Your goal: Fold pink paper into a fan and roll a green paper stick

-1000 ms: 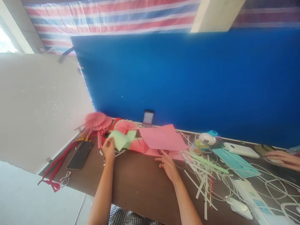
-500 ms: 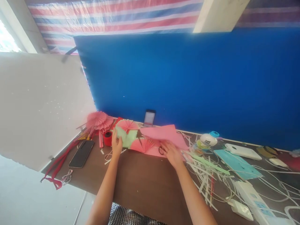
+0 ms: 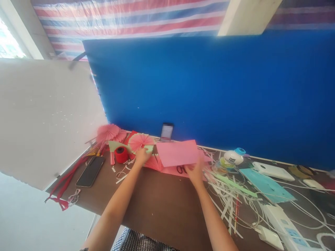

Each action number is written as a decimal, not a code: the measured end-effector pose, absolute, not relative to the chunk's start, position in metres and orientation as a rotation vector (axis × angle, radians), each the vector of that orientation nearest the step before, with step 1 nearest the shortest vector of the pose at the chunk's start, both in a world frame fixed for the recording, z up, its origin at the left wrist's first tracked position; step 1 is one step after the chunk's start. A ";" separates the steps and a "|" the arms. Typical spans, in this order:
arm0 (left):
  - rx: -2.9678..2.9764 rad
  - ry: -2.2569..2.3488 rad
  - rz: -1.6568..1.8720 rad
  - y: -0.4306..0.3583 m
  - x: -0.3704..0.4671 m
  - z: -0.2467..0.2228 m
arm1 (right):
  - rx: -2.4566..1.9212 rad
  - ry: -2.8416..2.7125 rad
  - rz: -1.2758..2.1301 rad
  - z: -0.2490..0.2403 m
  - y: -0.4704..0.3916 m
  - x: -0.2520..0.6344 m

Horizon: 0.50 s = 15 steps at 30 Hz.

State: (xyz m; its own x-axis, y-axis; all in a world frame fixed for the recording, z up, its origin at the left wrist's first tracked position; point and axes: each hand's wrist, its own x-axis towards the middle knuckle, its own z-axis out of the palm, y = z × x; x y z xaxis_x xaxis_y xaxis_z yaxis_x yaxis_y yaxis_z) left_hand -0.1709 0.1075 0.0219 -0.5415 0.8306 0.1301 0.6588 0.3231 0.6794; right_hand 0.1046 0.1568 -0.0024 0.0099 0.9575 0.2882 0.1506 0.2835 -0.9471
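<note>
My left hand (image 3: 142,156) reaches over the pleated pink paper, at the lower edge of a round pink paper fan (image 3: 141,140). Its fingertips are hard to make out, so I cannot tell whether they grip anything. A second pleated pink piece (image 3: 155,163) lies just right of that hand. My right hand (image 3: 195,171) is partly blurred, thumb and fingers apart, by the right edge of a pink paper sheet (image 3: 176,153). Dark scissors handles (image 3: 181,169) show beside its thumb, the blades hidden under the sheet. Light green paper (image 3: 116,145) lies behind a red spool (image 3: 121,155).
A black phone (image 3: 90,171) and red ribbon (image 3: 62,184) lie at left, near more pink fans (image 3: 110,133). At right are paper strips (image 3: 229,202), a white glue bottle (image 3: 233,157), a teal sheet (image 3: 267,184), cables and a power strip (image 3: 284,226). A blue panel (image 3: 196,90) stands behind.
The green paper has shifted left, behind the red spool. My left hand has left it and moved right to the pleated paper. The pink sheet lies flatter, and my right hand has turned beside it.
</note>
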 end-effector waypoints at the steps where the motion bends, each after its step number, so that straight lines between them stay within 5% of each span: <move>1: 1.316 2.359 1.031 0.112 -0.169 0.019 | -1.148 -1.566 0.770 -0.001 0.157 0.105; 11: 1.186 2.311 1.488 0.110 -0.204 0.046 | -1.321 -2.025 0.004 -0.031 0.168 0.143; 15: 1.163 2.102 2.036 0.100 -0.234 0.068 | -1.338 -2.088 -0.071 -0.046 0.165 0.153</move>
State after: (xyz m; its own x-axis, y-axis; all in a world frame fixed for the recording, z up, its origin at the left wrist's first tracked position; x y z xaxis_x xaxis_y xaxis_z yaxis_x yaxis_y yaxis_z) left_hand -0.2335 0.0998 0.0677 -0.7272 0.4883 0.4825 0.4977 -0.1090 0.8605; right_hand 0.1533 0.1646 -0.0456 -0.2687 0.7947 0.5443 0.8299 0.4779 -0.2878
